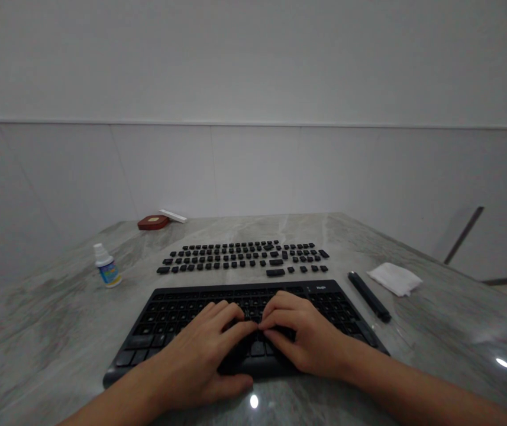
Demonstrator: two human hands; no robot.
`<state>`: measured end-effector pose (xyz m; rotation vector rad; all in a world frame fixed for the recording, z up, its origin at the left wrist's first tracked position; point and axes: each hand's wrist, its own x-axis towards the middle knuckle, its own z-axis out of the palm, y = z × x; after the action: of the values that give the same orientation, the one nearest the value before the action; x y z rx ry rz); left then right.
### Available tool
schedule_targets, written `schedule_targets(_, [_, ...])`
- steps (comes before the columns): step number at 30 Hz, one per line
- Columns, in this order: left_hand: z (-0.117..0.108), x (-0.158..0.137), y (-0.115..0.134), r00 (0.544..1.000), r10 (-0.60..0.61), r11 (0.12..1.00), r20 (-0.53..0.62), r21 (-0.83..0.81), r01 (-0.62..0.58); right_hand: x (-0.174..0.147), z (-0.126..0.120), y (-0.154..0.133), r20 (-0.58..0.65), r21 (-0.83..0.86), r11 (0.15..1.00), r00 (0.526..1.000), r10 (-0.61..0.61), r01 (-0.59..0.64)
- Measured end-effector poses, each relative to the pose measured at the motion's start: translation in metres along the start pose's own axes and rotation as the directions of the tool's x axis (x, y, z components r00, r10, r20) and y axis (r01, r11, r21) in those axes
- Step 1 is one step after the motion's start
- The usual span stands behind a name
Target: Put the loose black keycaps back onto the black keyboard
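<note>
A black keyboard (pixel 164 294) lies in front of me; its upper rows show bare key sockets, while several keycaps sit along its lower left. My left hand (pixel 209 343) rests over its middle, thumb spread at the front edge and index finger stretched toward the other hand. From the right, my right hand (pixel 304 331) meets that fingertip, thumb and fingers drawn together low over the keys. Whatever is between those fingertips is too small or hidden to make out. Behind the keyboard, loose black keycaps (pixel 275 262) are laid out in rows.
To the left stands a spray bottle (pixel 108 269) with a white cap. A reddish-brown case (pixel 152 222) and a white strip (pixel 173 216) lie at the back left. On the right are a dark bar-shaped object (pixel 368 296) and a folded white cloth (pixel 395 278).
</note>
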<state>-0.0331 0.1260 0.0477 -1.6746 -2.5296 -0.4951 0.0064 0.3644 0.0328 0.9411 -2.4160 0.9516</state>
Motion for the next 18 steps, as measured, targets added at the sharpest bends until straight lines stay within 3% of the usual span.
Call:
schedule_targets(13, [0.0000, 0.0009, 0.0003, 1.000, 0.028, 0.999, -0.004, 0.016, -0.028, -0.0016, -0.0026, -0.0024, 0.059, -0.003, 0.994, 0.992, 0.110, -0.110])
schedule_targets(18, [0.0013, -0.0004, -0.0007, 1.000, 0.015, 1.000, 0.000, 0.022, -0.015, -0.0008, 0.0006, 0.0023, 0.057, -0.016, 0.995, 0.994, 0.098, -0.098])
